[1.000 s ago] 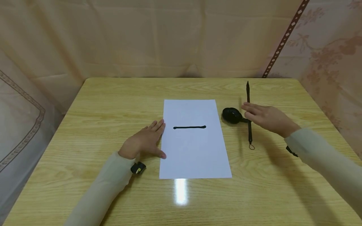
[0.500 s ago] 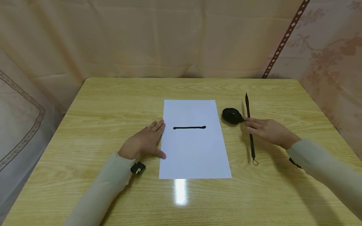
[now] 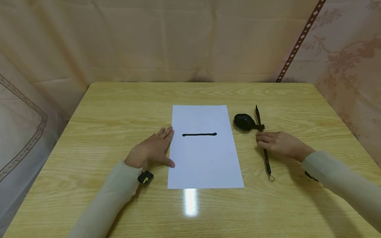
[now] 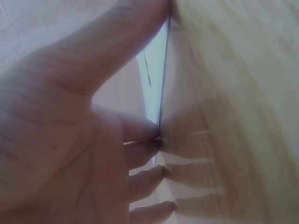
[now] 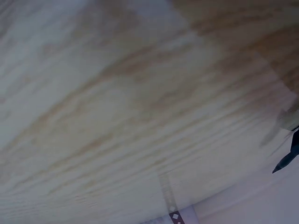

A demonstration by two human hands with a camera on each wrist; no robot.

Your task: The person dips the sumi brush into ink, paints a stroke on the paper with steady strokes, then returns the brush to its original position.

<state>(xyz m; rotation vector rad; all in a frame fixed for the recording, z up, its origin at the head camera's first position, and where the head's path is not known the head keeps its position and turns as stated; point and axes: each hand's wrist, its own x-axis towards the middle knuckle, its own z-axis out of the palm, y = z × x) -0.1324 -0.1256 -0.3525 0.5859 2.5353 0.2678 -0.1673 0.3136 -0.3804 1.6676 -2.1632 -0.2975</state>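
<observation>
My left hand [image 3: 151, 150] lies with spread fingers along the left edge of a white sheet of paper [image 3: 205, 165], thumb and fingertips touching it. In the left wrist view the fingertips [image 4: 149, 179] meet the table at the paper's edge. A short black horizontal stroke [image 3: 199, 134] marks the sheet. To the right, my right hand [image 3: 281, 143] holds a dark writing brush [image 3: 267, 162] by its shaft, partly hidden under the fingers. The brush crosses the handle of a glossy black spoon-like dish [image 3: 244, 122], its tip pointing away. Only the brush's tip [image 5: 285, 161] shows in the right wrist view.
A wooden table [image 3: 119, 109] carries everything. Beige cloth [image 3: 148, 43] hangs behind its far edge, and patterned cloth [image 3: 348, 59] hangs at the right. A black wrist device [image 3: 145, 177] sits on the left sleeve.
My right hand has come toward me and down with the brush, which now lies across the dish's handle at more of a slant. My left hand and the paper have stayed put.
</observation>
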